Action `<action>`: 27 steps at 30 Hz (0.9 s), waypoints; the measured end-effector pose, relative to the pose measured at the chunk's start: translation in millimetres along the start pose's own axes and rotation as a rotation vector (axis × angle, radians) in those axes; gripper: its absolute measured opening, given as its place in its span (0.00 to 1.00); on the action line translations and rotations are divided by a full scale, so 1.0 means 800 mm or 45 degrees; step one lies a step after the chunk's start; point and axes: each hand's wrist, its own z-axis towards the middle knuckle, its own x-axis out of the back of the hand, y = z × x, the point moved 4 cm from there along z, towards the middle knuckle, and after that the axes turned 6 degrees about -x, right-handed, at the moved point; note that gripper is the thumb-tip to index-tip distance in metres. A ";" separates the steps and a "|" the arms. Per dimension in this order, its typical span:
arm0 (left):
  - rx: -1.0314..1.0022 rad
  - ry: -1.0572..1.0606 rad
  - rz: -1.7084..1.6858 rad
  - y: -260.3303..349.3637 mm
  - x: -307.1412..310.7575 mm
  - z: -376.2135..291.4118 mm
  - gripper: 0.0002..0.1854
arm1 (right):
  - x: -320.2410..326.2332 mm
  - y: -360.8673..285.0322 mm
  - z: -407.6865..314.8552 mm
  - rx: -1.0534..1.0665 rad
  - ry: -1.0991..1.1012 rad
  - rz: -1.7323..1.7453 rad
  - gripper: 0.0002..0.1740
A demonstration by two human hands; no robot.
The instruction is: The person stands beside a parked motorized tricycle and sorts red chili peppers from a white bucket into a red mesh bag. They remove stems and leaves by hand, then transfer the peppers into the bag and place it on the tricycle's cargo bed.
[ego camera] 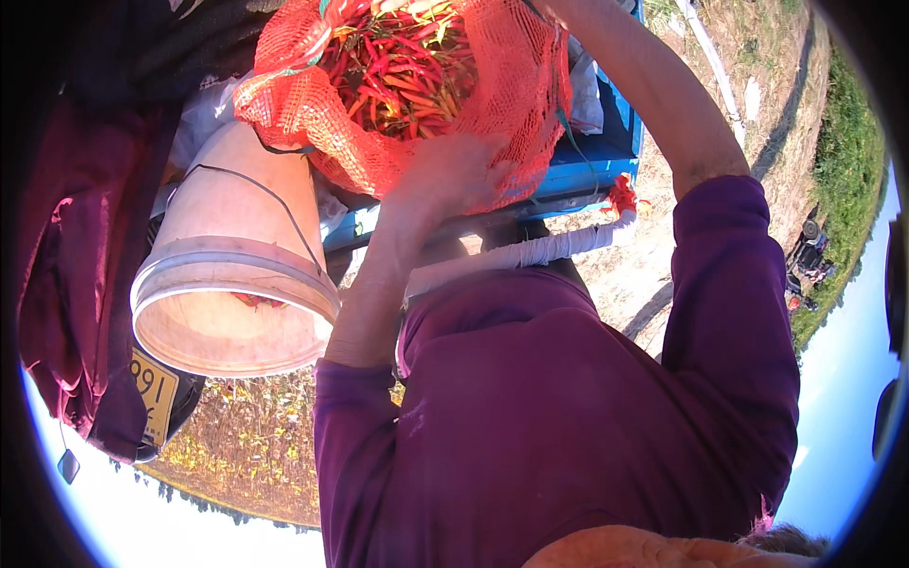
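A red mesh sack (525, 106) stands open, holding many red and orange chili peppers (405, 71). My left hand (454, 170) touches the mesh at the near side of the opening. It is blurred, so how its fingers are closed is unclear. My right hand (557, 8) is at the sack's far right rim, mostly cut off by the top edge of the view. Some fingertips (405, 4) show at the top edge over the peppers; whose they are I cannot tell. Left of my left forearm is a white plastic bucket (241, 184) with a dark wire handle and a few peppers (259, 300) inside.
The sack rests at a blue metal cart bed (589, 170). A cloth-wrapped bar (525, 252) with a red tie crosses before my body. Maroon cloth (71, 284) hangs at the left, near a yellow licence plate (160, 390) and a mirror (69, 466). Dry ground (696, 92) lies at the right.
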 end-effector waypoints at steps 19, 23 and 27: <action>0.113 1.258 -1.958 -0.206 0.158 0.021 0.16 | -0.154 -0.068 0.097 0.282 -0.082 -0.420 0.11; 0.170 1.428 -1.943 -0.238 0.156 0.021 0.20 | -0.195 -0.064 0.123 0.206 -0.131 -0.526 0.11; 0.214 1.426 -1.363 -0.239 0.152 0.013 0.16 | -0.163 -0.048 0.110 0.090 -0.195 0.025 0.11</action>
